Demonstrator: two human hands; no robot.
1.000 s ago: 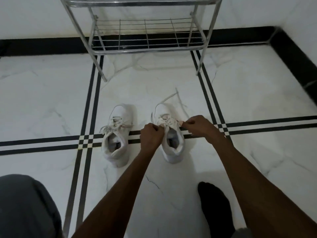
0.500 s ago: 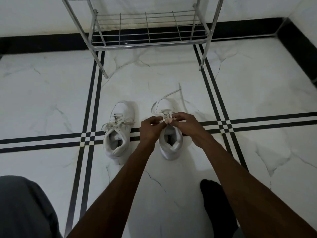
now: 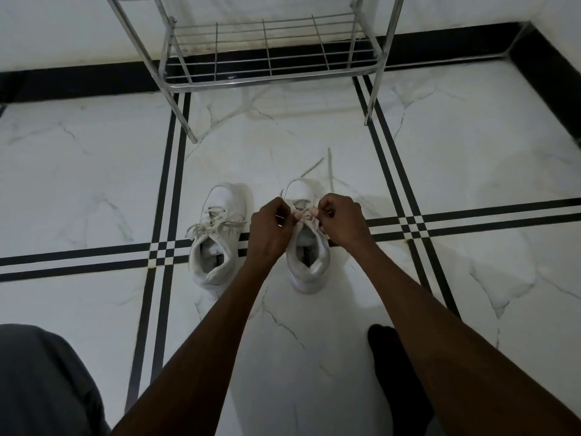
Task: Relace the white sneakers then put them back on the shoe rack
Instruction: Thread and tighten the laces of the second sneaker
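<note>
I keep my left hand (image 3: 273, 225) and right hand (image 3: 338, 219) pinched on the lace (image 3: 302, 214) of the right sneaker (image 3: 306, 256) under my fingers (image 3: 316, 212), pulling evenly; the finished left sneaker (image 3: 217, 234) waits beside them.

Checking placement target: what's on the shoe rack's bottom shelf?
Nothing visible on the wire shelf of the shoe rack; floor and black skirting show through. Upper tiers are cut off. Both sneakers sit on the floor.
</note>
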